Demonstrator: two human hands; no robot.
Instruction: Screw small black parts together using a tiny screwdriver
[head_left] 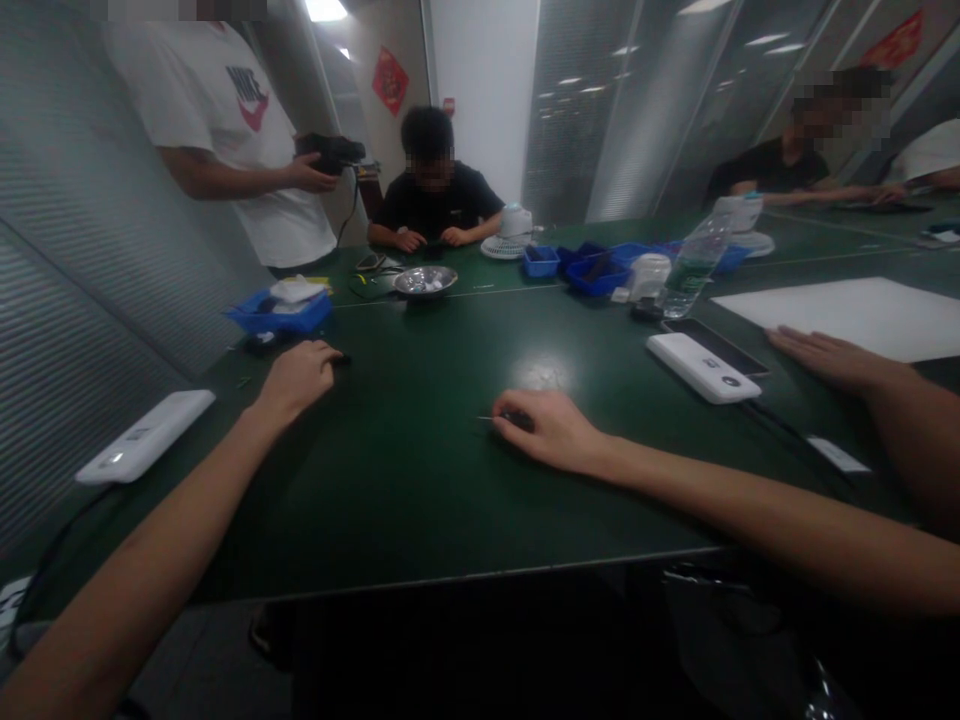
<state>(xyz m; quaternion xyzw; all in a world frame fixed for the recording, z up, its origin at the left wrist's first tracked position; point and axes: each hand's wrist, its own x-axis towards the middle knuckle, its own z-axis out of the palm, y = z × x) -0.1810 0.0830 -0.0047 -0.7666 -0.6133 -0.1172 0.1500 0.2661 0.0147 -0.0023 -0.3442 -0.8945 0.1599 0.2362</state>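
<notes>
My left hand (296, 380) is closed near the left side of the green table (405, 480), its fingertips pinching a small dark piece (342, 359) whose kind I cannot make out. Toward the middle, my right hand (551, 428) rests on the tabletop with its fingers curled round a slim tool (486, 418). A thin metal shaft sticks out to the left from those fingers, and part of a dark handle shows inside the grip. The two hands are well apart. Close beyond my left hand sits a blue tray (279, 315) with a white packet in it.
A metal bowl (425, 281) holds small parts. White power banks (703, 368) with cables lie on both sides. At right are a phone, a water bottle (696, 265), blue bins (596, 272) and another person's hand (832, 355) by a white sheet. Other people are across the table.
</notes>
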